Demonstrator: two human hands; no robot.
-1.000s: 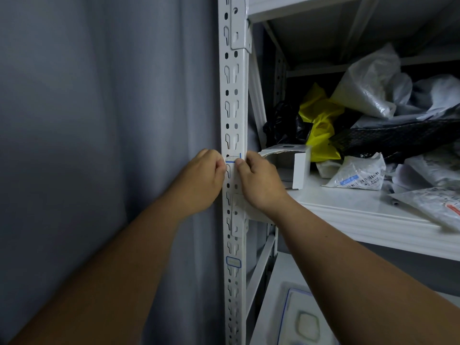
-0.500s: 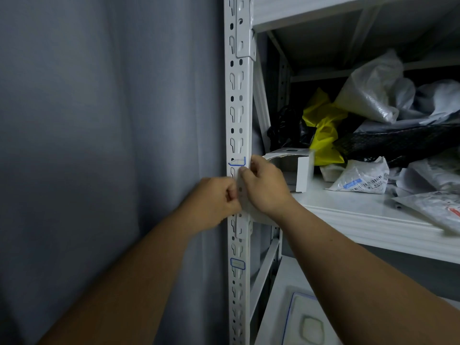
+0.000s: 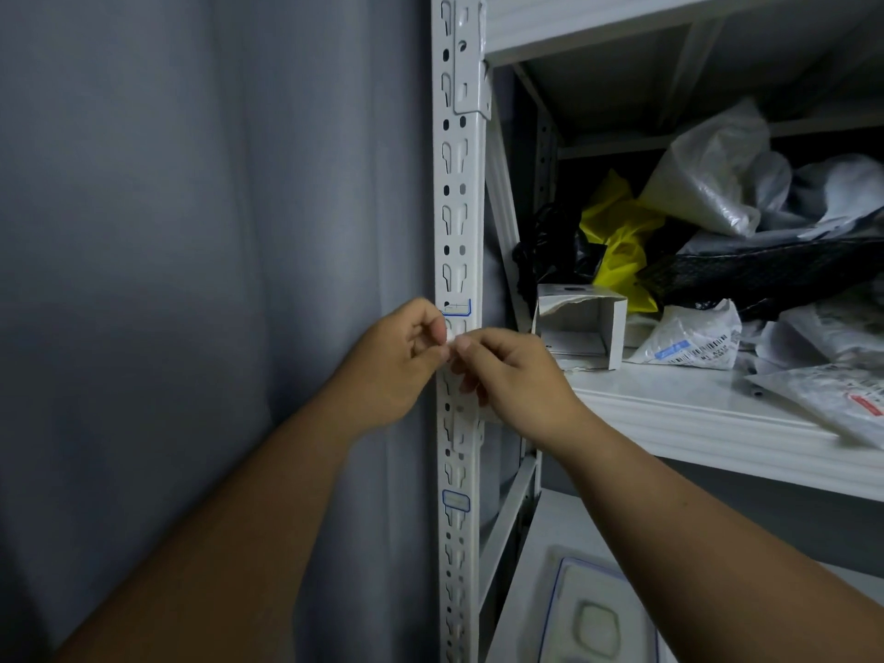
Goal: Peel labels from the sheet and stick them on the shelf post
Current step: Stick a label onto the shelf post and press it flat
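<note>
Only the head view is there to go by. Both hands are up in front of the post [image 3: 457,232], fingertips meeting just below a blue-edged label [image 3: 457,308] already stuck across its face. A second label [image 3: 456,501] sits lower down the same post, so I'd judge the job is partly done, with more to go.

The left hand [image 3: 397,361] has thumb and forefinger pinched on something small and pale at the fingertips. The right hand [image 3: 512,375] is curled, its fingers closed around what looks like the sheet [image 3: 473,409], a pale strip hanging behind them against the post. It is mostly hidden, so I can't say how many labels are left on it. My guess is that the right steadies the sheet while the left peels one off. Working this close to the post keeps the carry short once the label lifts.

The hands are held at the height of the shelf [image 3: 693,413], beside an open white box [image 3: 581,323] and a heap of bags [image 3: 708,184], none of it touched. The yellow bag [image 3: 622,241] lies well back.

The peeling looks fiddly: a thin sticker can curl onto a finger or go on crooked.
</note>
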